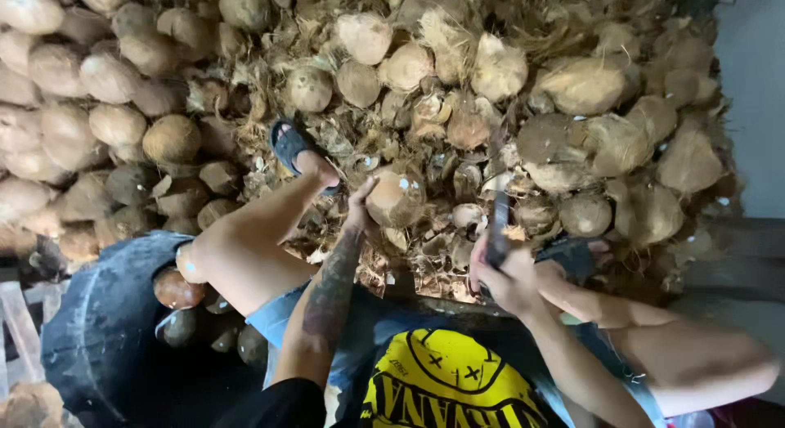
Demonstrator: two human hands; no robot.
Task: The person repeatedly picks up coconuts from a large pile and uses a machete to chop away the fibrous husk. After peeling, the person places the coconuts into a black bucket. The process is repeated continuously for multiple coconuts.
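Observation:
My left hand (361,204) grips a husked brown coconut (396,199), holding it against the heap of husk scraps in front of me. My right hand (505,274) is closed around the handle of a dark blade (498,219) that points up and away from me, just right of the coconut. My left leg stretches forward, its foot in a dark sandal (288,143) resting on the husks. My right knee is bent at the lower right.
A big pile of coconuts (98,93) fills the left and top; more unhusked ones (621,142) lie at the right. A dark round tub (98,330) at my lower left holds several peeled coconuts (176,289). Husk shreds cover the ground.

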